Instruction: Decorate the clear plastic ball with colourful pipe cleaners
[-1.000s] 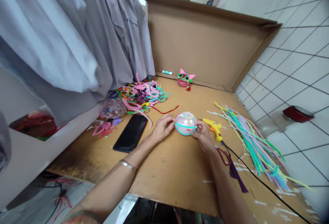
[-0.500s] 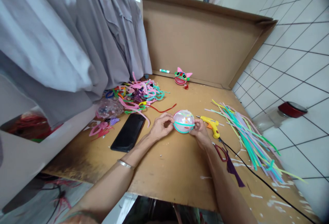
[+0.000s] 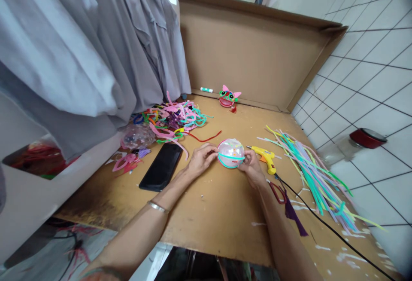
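A clear plastic ball (image 3: 231,148) with turquoise strips across its front and a pink edge at its left sits between my hands near the table's middle. My left hand (image 3: 202,159) pinches its left side with thumb and forefinger. On the opposite side my right hand (image 3: 252,166) grips the edge, close to where the turquoise strip ends. Whether the fingers hold the strip or the ball's rim is too small to tell. Just right of my right hand lies a yellow glue gun (image 3: 268,159), its nozzle pointing left. Red-handled scissors (image 3: 277,193) lie beside my right wrist.
Pipe cleaners lie in a long bundle (image 3: 309,173) at right and a tangled pile (image 3: 180,115) at back left. A black phone (image 3: 162,166) is left of my left hand. A pink-eared animal head (image 3: 227,96) and glue stick (image 3: 206,90) stand by the cardboard wall (image 3: 251,53). A purple tassel (image 3: 294,217) lies right.
Almost nothing differs. Both hands keep their hold on the clear ball, and the whole view has shifted very slightly.
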`<state>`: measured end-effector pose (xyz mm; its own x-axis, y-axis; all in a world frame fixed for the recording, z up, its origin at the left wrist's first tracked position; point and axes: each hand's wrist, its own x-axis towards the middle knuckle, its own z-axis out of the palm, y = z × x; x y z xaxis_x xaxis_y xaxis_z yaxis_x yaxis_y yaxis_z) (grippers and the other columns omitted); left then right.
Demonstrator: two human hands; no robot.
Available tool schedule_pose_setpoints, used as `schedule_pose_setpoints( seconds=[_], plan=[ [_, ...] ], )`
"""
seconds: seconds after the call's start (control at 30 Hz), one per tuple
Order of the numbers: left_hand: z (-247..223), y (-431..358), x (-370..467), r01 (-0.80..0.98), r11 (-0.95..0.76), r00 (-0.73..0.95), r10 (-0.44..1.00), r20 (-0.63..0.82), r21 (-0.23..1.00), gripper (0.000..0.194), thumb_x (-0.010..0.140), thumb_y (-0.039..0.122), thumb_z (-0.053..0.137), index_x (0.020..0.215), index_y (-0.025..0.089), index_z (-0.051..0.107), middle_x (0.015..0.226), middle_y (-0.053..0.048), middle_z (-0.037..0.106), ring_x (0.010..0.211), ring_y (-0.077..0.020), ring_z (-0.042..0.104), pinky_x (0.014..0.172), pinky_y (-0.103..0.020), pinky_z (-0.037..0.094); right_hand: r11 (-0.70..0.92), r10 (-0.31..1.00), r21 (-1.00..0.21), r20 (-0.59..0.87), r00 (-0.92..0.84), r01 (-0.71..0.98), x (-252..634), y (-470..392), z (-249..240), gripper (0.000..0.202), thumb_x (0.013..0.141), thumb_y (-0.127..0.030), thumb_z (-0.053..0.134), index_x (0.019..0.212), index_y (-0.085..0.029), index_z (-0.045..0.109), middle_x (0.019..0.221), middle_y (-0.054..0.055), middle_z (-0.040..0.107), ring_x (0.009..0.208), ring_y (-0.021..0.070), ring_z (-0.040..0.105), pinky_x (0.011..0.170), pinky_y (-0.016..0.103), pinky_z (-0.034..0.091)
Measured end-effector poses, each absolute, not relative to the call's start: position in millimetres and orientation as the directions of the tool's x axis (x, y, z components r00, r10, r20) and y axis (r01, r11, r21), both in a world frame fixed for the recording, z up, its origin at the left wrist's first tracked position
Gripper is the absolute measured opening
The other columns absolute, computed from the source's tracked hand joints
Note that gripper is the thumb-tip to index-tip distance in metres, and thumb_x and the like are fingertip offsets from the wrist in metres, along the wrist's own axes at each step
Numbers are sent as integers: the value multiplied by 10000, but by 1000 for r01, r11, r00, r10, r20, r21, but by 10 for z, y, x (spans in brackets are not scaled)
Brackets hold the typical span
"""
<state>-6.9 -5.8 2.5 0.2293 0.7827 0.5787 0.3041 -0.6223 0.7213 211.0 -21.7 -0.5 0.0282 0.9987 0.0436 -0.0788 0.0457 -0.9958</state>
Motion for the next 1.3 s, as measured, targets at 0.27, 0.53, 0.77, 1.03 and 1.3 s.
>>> schedule_pose_setpoints(
  seconds=[0.27,0.53,0.77,1.03,1.3],
  plan=[
    [-13,-36,-57,345,-665,206,742,638,662,135,883,264,571,930,170,654,900,-77,681,823,-157,643,752,-289,531,51,999,-996,50,23,-67,2113,-207,-14,417,481,-115,662,835,-251,489,853,-27,634,828,175,594,661,265,441],
    [-16,-32,-81,325,-643,212,764,609,693,143,886,276,563,906,175,663,944,-93,700,888,-181,662,826,-331,535,48,999,-993,46,25,-108,2066,-200,-29,444,465,-137,658,838,-258,451,839,-41,621,826,171,601,727,298,475],
    [-35,-4,-87,333,-594,183,803,568,732,155,868,292,572,857,169,665,943,-98,704,890,-185,664,841,-331,528,48,999,-993,46,20,-110,2047,-206,1,440,460,-142,665,815,-262,436,833,-42,591,821,164,595,736,294,475],
    [-45,12,-130,388,-505,135,859,494,771,185,842,327,574,839,176,679,883,-76,726,807,-186,662,781,-319,531,40,999,-987,42,-12,-157,2048,-215,16,429,467,-145,661,825,-257,454,822,-45,580,780,153,586,693,275,462],
    [-32,4,-116,375,-495,109,863,493,784,209,829,352,599,874,173,699,904,-83,731,829,-196,670,804,-335,534,25,999,-985,30,-22,-172,2059,-207,11,429,471,-120,657,829,-253,460,813,-56,586,757,146,590,711,284,449]
  ],
)
